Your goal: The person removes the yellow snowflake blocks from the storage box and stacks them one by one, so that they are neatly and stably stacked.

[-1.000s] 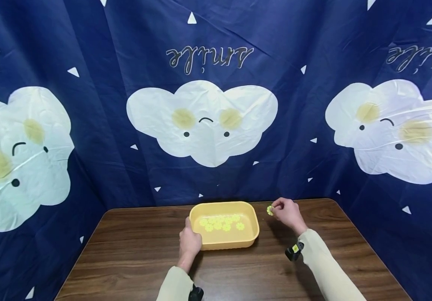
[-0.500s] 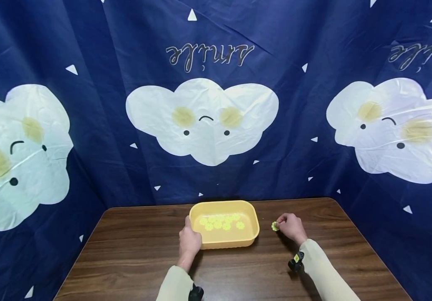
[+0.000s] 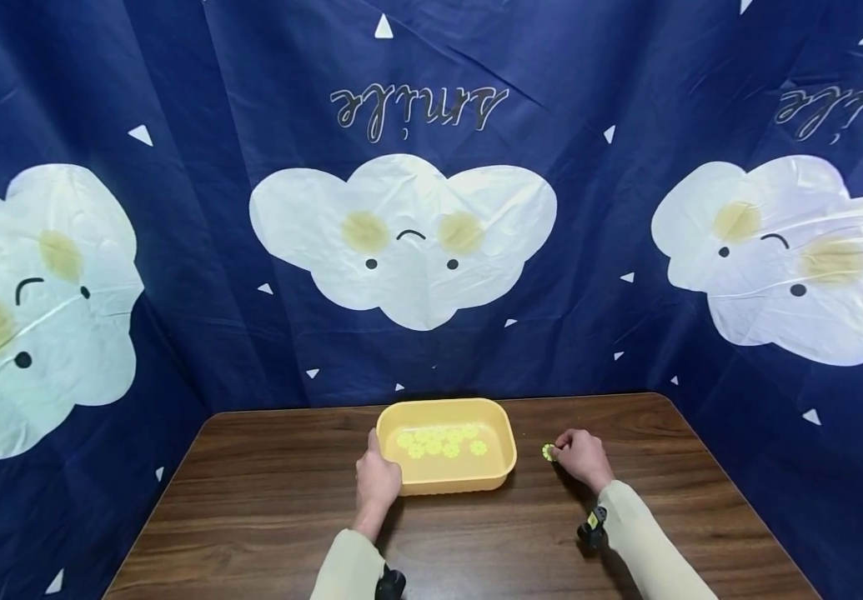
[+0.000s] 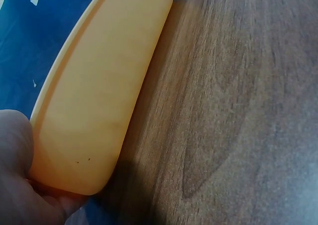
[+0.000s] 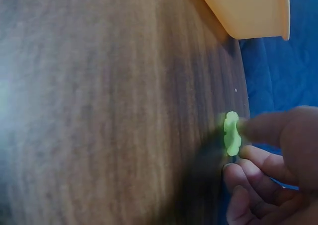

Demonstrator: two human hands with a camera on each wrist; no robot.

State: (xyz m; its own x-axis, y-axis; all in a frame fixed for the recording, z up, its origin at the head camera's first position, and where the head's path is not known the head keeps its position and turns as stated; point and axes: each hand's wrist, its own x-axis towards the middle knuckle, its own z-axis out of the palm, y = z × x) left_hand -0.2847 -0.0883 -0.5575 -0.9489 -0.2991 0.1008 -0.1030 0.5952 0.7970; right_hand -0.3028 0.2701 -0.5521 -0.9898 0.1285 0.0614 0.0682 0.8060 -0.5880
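Observation:
My left hand (image 3: 378, 479) grips the left end of a yellow rectangular plastic basin (image 3: 449, 486). In the left wrist view its thumb (image 4: 15, 140) lies against the basin's rim and the fingers go round the corner. Right of the basin, my right hand (image 3: 583, 456) pinches a small yellow-green flower-shaped piece (image 3: 548, 452) close over the table. The right wrist view shows this flower piece (image 5: 232, 134) edge-on at the thumb and fingertip, with the other fingers curled beneath. Inside the basin lie several like flower pieces (image 3: 479, 448), mostly grouped toward the back.
The brown wood-grain table (image 3: 251, 500) ends at a back edge just behind the basin. A dark blue curtain (image 3: 198, 350) with white clouds and triangles hangs behind and on both sides. A black wrist camera (image 3: 592, 527) sits on the right sleeve.
My right hand has come nearer to me and slightly right, carrying the flower piece, then stayed almost still over the last half second. The left hand and basin have kept their place.

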